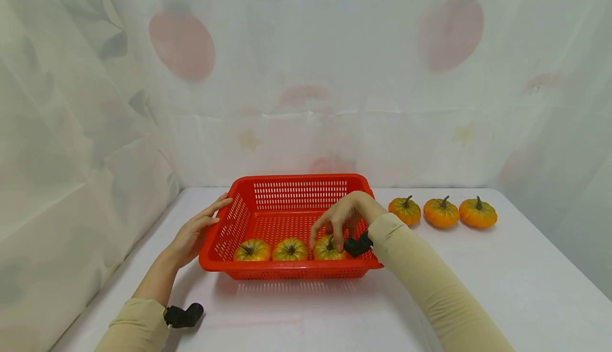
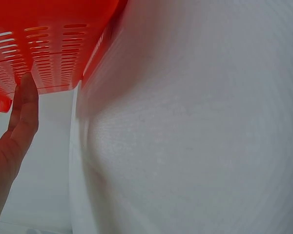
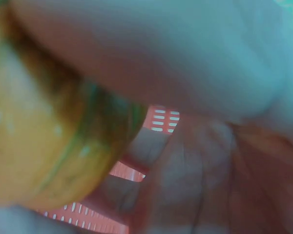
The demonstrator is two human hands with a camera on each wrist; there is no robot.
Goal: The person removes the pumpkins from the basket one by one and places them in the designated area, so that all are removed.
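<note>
- Setting our right hand (image 1: 346, 219), fingers curled around the third small pumpkin (image 1: 328, 249), inside the red basket (image 1: 296, 183).
- Left hand (image 1: 193, 232), fingers straight, steadies the basket's left wall.
- Next, we judge: let go, then reach the pumpkins right of the basket (image 1: 441, 212).

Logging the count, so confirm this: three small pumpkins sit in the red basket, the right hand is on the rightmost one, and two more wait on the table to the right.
Wrong on one count: three pumpkins, not two, wait on the table, as the head view shows. The rest holds: three sit in the red basket, and the right hand is on the rightmost one.
</note>
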